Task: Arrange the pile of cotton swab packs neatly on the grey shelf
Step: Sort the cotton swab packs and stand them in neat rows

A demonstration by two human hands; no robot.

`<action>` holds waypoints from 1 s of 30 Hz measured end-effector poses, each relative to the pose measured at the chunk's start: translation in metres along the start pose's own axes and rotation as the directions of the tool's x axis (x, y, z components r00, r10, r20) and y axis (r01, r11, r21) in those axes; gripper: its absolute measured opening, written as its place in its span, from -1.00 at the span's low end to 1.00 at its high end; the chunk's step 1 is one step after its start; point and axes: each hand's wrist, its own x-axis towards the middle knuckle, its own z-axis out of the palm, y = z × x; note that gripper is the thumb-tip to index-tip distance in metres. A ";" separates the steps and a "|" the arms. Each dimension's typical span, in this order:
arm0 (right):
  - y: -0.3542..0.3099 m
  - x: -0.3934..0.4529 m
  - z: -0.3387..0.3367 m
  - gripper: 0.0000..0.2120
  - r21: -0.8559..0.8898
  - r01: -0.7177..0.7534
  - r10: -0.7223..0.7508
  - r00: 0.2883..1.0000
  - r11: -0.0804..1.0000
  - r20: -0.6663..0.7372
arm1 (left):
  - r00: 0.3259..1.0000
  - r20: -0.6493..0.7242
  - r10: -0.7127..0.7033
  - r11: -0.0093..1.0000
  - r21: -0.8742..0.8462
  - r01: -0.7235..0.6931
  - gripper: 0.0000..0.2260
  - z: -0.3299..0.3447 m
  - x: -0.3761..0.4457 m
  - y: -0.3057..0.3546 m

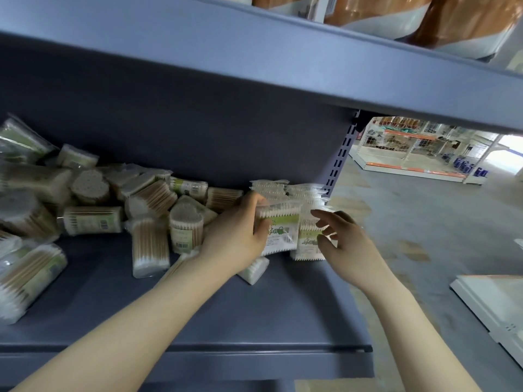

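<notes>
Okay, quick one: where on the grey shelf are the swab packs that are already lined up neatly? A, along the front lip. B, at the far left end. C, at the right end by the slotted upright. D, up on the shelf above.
C: the tidy row of packs stands at the right end of the grey shelf, beside the slotted upright, while the loose pile sprawls to the left.

pile (85, 199) cut off at left edge; pack print (278, 230) blurred, unreadable

Open grey shelf (232, 315) floor up front; jumbled pile (93, 210) crowding left, stacked packs (300, 199) blocking the right corner.
</notes>
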 end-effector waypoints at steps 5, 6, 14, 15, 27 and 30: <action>0.016 0.016 -0.002 -0.61 -0.017 -0.045 0.043 0.995 0.999 -0.091 | 0.998 -0.057 -0.040 0.999 0.007 0.041 -0.80 0.003 0.013 -0.005; 0.019 0.020 -0.001 -0.61 -0.025 -0.049 0.046 0.994 0.998 -0.098 | 0.997 -0.059 -0.052 0.999 0.006 0.053 -0.81 0.004 0.016 -0.006; 0.036 0.047 0.013 -0.65 -0.130 -0.027 0.024 0.999 0.991 -0.031 | 0.989 0.041 -0.142 0.987 0.077 0.139 -0.61 0.025 0.028 -0.007; 0.036 0.049 0.016 -0.65 -0.134 -0.022 0.018 0.999 0.991 -0.028 | 0.988 0.069 -0.138 0.988 0.078 0.133 -0.59 0.029 0.029 -0.008; 0.036 0.060 0.036 -0.54 -0.153 0.080 -0.080 0.997 0.985 0.004 | 0.990 0.134 -0.052 0.966 0.259 0.016 -0.63 0.046 0.032 -0.021; 0.035 0.059 0.038 -0.52 -0.168 0.088 -0.087 0.996 0.982 0.016 | 0.994 0.091 0.064 0.939 0.333 -0.091 -0.62 0.048 0.035 -0.025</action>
